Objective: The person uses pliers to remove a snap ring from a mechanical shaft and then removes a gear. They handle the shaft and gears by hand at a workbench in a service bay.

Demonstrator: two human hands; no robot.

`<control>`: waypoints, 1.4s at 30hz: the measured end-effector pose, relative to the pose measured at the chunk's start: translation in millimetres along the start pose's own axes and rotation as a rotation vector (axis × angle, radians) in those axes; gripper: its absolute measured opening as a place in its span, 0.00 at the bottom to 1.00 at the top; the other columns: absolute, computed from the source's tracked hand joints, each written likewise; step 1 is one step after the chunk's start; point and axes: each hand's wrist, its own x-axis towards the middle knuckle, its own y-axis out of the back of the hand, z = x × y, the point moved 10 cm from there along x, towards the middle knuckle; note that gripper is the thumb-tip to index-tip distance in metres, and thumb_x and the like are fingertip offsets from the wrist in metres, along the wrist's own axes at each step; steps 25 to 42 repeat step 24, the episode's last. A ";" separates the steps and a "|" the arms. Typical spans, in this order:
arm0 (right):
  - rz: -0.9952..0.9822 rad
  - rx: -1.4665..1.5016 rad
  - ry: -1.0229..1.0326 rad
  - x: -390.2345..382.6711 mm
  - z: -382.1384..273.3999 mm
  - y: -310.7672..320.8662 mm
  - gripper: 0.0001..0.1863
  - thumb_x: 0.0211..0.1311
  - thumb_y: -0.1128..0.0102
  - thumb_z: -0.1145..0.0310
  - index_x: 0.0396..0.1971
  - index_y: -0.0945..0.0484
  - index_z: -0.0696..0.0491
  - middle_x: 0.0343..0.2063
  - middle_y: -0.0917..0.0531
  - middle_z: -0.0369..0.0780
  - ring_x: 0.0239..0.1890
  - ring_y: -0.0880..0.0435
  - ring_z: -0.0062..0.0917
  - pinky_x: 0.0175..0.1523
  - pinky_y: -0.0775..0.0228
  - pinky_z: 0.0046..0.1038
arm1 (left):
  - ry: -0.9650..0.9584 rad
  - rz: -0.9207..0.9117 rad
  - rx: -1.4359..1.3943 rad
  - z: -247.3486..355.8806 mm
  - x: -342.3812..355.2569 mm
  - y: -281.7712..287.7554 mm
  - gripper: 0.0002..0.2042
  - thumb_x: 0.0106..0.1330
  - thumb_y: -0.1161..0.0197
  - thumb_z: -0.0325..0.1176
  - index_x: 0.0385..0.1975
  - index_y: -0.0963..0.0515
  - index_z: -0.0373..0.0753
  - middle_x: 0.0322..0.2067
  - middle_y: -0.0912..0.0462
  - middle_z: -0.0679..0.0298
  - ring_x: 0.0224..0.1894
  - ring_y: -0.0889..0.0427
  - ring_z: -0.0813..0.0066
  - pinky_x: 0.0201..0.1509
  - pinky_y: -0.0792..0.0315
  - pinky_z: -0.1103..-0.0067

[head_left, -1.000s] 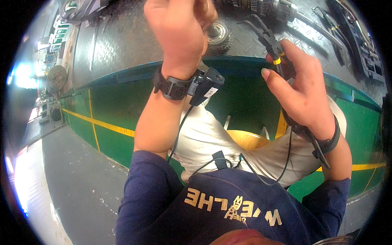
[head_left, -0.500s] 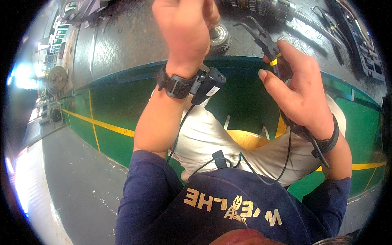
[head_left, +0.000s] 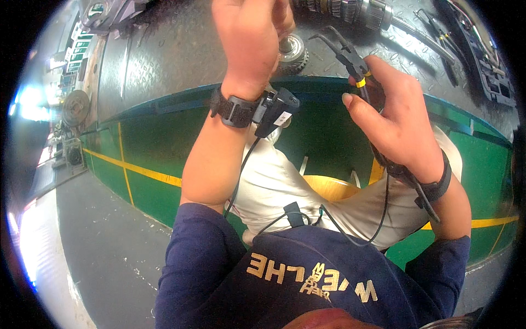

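My right hand [head_left: 399,118] is closed round the handles of black snap-ring pliers [head_left: 350,60] with yellow bands. Their thin, bent jaws point up and left over the metal bench top, touching nothing that I can see. At the upper edge my left hand [head_left: 253,41] is bent at the wrist with its fingers curled. Anything in those fingers is hidden behind the hand. Right beside it on the bench stands a round toothed metal gear [head_left: 292,54], partly covered by the hand. Each wrist wears a black strap; a small black box [head_left: 278,112] hangs at the left one.
A gear shaft [head_left: 364,12] lies across the back of the bench [head_left: 170,60]. Farther right are a second pair of pliers [head_left: 445,39] and a dark tool tray [head_left: 493,77]. A metal housing [head_left: 112,13] stands at the far left. Cables run from both wrists over my lap.
My right hand and the pliers have shifted slightly left, still in the same grip. My left hand has moved a little to the right, beside the gear.
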 end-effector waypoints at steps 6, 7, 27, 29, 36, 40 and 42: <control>0.033 0.058 -0.077 1.9 8.1 0.6 0.20 0.53 0.34 0.57 0.27 0.28 0.61 0.19 0.25 0.55 0.26 0.24 0.58 0.31 0.35 0.49 | 0.032 -0.016 -0.043 -6.3 1.2 2.6 0.20 0.80 0.45 0.41 0.22 0.31 0.42 0.14 0.39 0.75 0.12 0.46 0.86 0.17 0.51 0.82; 0.042 0.051 -0.070 1.8 8.8 -0.1 0.20 0.53 0.34 0.57 0.26 0.28 0.61 0.18 0.25 0.55 0.26 0.24 0.58 0.31 0.35 0.49 | 0.028 -0.018 -0.045 -5.7 0.6 2.6 0.20 0.80 0.45 0.41 0.22 0.31 0.42 0.14 0.39 0.75 0.12 0.46 0.86 0.17 0.51 0.82; -0.207 1.165 -0.548 2.1 52.4 -25.8 0.22 0.68 0.45 0.53 0.49 0.21 0.56 0.28 0.25 0.30 0.27 0.29 0.17 0.34 0.38 0.20 | 0.089 -0.004 0.122 1.0 1.0 -7.2 0.19 0.80 0.44 0.42 0.24 0.28 0.41 0.15 0.35 0.74 0.16 0.36 0.84 0.23 0.38 0.83; -0.207 1.165 -0.548 2.1 52.4 -25.8 0.22 0.68 0.45 0.53 0.49 0.21 0.56 0.28 0.25 0.30 0.27 0.29 0.17 0.34 0.38 0.20 | 0.089 -0.004 0.122 1.0 1.0 -7.2 0.19 0.80 0.44 0.42 0.24 0.28 0.41 0.15 0.35 0.74 0.16 0.36 0.84 0.23 0.38 0.83; -0.207 1.165 -0.548 2.1 52.4 -25.8 0.22 0.68 0.45 0.53 0.49 0.21 0.56 0.28 0.25 0.30 0.27 0.29 0.17 0.34 0.38 0.20 | 0.089 -0.004 0.122 1.0 1.0 -7.2 0.19 0.80 0.44 0.42 0.24 0.28 0.41 0.15 0.35 0.74 0.16 0.36 0.84 0.23 0.38 0.83; -0.207 1.165 -0.548 2.1 52.4 -25.8 0.22 0.68 0.45 0.53 0.49 0.21 0.56 0.28 0.25 0.30 0.27 0.29 0.17 0.34 0.38 0.20 | 0.089 -0.004 0.122 1.0 1.0 -7.2 0.19 0.80 0.44 0.42 0.24 0.28 0.41 0.15 0.35 0.74 0.16 0.36 0.84 0.23 0.38 0.83; -0.207 1.165 -0.548 2.1 52.4 -25.8 0.22 0.68 0.45 0.53 0.49 0.21 0.56 0.28 0.25 0.30 0.27 0.29 0.17 0.34 0.38 0.20 | 0.089 -0.004 0.122 1.0 1.0 -7.2 0.19 0.80 0.44 0.42 0.24 0.28 0.41 0.15 0.35 0.74 0.16 0.36 0.84 0.23 0.38 0.83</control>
